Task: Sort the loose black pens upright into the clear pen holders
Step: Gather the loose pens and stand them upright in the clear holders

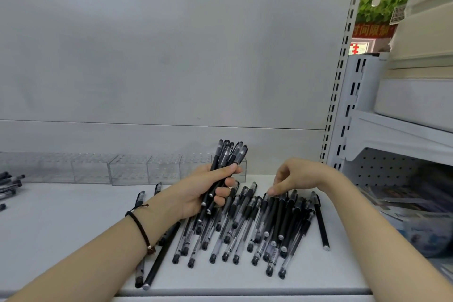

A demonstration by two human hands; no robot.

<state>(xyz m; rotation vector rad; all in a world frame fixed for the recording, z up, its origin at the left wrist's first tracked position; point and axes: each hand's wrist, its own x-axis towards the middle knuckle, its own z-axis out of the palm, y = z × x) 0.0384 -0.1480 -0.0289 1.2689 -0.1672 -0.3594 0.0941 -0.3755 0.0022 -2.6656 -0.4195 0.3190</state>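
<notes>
Two bare forearms are seen reaching in from the near edge, the left one ringed by a dark cord bracelet. A white shelf carries everything.

The left hand is clamped around a bundle of several black pens, fingers curled over the barrels, the thumb laid across them. The bundle is held tilted, its capped ends raised toward the far right, in front of the holders.

The right hand is held just to the right of it, palm down, thumb and fingers apart and gripping nothing. Its thumb tip is set against the far ends of the pens in the pile.

The pile is spread flat on the shelf between and below both hands, the pens lying roughly near to far and overlapping. One long black pen is laid alone at its right edge, another at its near left beside the left wrist.

A row of clear holders is lined up along the far side against a grey back panel. More pens are scattered at the far left edge. A slotted post is fixed at the right.
</notes>
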